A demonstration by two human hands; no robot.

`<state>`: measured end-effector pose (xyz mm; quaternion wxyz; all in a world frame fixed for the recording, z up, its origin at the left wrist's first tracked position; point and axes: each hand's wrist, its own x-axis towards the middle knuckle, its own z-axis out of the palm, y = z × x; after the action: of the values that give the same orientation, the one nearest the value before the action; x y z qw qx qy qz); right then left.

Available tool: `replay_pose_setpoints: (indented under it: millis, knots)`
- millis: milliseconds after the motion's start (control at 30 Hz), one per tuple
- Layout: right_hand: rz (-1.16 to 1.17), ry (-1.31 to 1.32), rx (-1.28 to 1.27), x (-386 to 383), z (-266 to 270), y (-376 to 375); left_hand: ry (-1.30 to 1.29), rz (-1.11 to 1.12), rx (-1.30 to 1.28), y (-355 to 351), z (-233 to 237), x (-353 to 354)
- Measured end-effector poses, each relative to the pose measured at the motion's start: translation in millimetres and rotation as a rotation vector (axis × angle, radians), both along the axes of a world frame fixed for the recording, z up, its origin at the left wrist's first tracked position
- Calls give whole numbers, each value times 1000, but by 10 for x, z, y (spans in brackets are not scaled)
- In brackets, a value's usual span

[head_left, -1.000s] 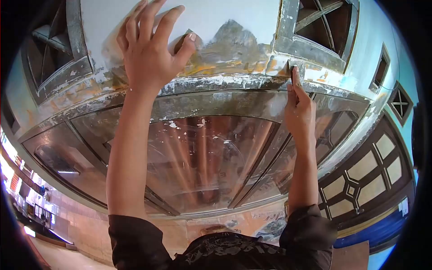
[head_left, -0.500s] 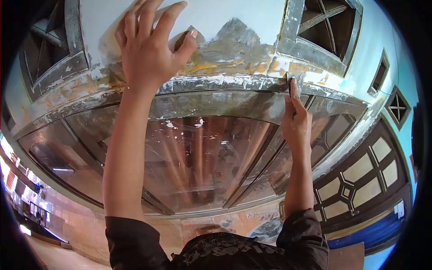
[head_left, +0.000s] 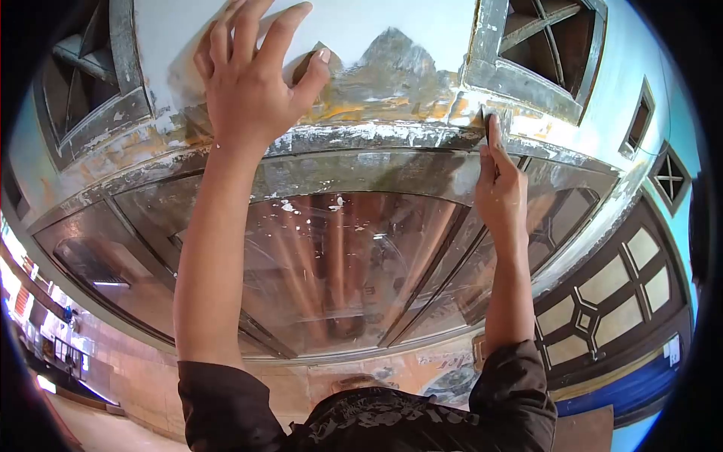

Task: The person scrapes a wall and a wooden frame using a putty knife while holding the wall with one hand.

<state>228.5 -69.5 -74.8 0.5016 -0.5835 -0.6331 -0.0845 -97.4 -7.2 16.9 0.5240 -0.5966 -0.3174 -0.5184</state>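
My left hand (head_left: 260,79) is raised to the white wall (head_left: 361,22) with its fingers spread. Part of a dark flat piece (head_left: 305,64) shows behind its thumb and fingers; whether it is held is unclear. My right hand (head_left: 498,177) grips a thin dark scraper-like tool (head_left: 488,120), index finger stretched along it. The tool's tip meets the patchy ledge (head_left: 392,129) above the window frame. Orange and grey smears and flaked white paint mark this ledge. A dark grey patch (head_left: 399,56) stands out on the wall between my hands.
Below the ledge is a wide glass window (head_left: 339,264) in a dark frame, spotted with white flecks. Wooden lattice vents (head_left: 546,38) flank the wall. A dark panelled door (head_left: 602,301) is at the right, with a blue covering (head_left: 625,388) near its bottom.
My right hand and the tool have shifted slightly to the right along the ledge. The left hand stays in nearly the same place.
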Motion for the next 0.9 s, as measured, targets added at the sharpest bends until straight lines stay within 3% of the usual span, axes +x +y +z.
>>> replay_pose_setpoints:
  millis: [433,533,733,800,900]
  knots:
    - [63,16,142,32,-16,73,-15,11,16,8,-5,8]
    - [4,51,-9,8,-1,35,-24,8,7,-5,-1,8]
    - [88,-46,214,127,-126,105,-15,-60,28,20,-28,19]
    - [61,35,57,55,-157,1,-29,-57,14,41,-22,3]
    - [45,13,80,20,52,91,-49,-62,64,75,-6,13]
